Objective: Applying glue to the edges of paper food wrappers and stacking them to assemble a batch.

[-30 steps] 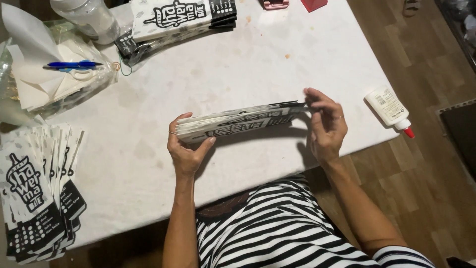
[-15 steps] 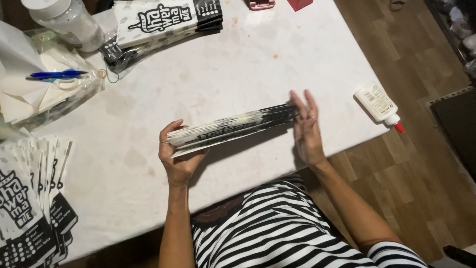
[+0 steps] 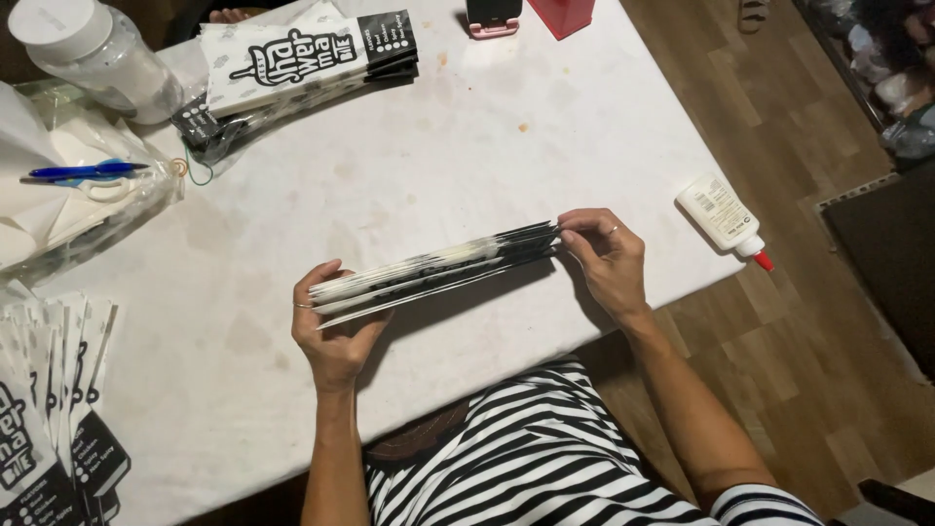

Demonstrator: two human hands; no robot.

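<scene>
Hands, left hand (image 3: 333,331) and right hand (image 3: 609,258), pinch stacked paper sleeves (image 3: 438,270) edge-on above table (image 3: 467,146).

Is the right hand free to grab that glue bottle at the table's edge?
Probably not at once: the right hand and left hand each pinch an end of the stack of flat bags. The glue bottle lies close, with bare table between, so the way is free once it lets go.

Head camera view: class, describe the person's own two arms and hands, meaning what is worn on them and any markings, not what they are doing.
Both forearms are bare, with no watch or bracelet showing. The left hand wears a thin ring on one finger; the right hand also wears a thin ring. At the lower edge, a black-and-white striped short sleeve covers the right upper arm, matching the striped top. No gloves and no markings show.
</scene>
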